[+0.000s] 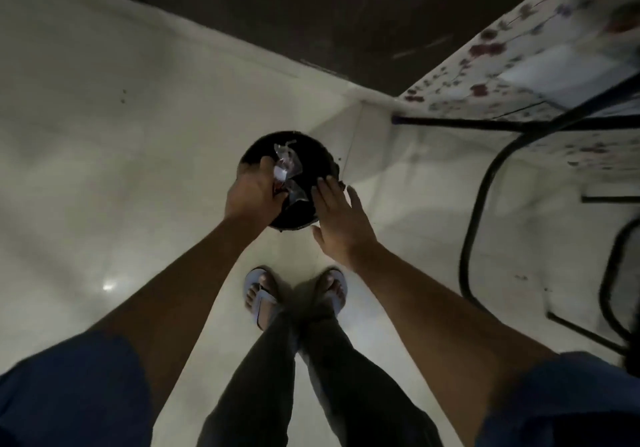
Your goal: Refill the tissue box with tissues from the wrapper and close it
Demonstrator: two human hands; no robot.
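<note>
I stand over a round black bin (313, 150) on a pale tiled floor. My left hand (251, 195) is closed on a crumpled clear plastic wrapper (287, 169), holding it over the bin's opening. My right hand (341, 219) hovers flat with fingers spread at the bin's right rim, holding nothing. The tissue box is not in view.
A table with a flowered cloth (540, 75) and black metal legs (485, 200) stands to the right. A dark door or wall (311, 13) runs along the top. My feet in sandals (263, 294) are just below the bin. The pale floor (104, 152) stretches left.
</note>
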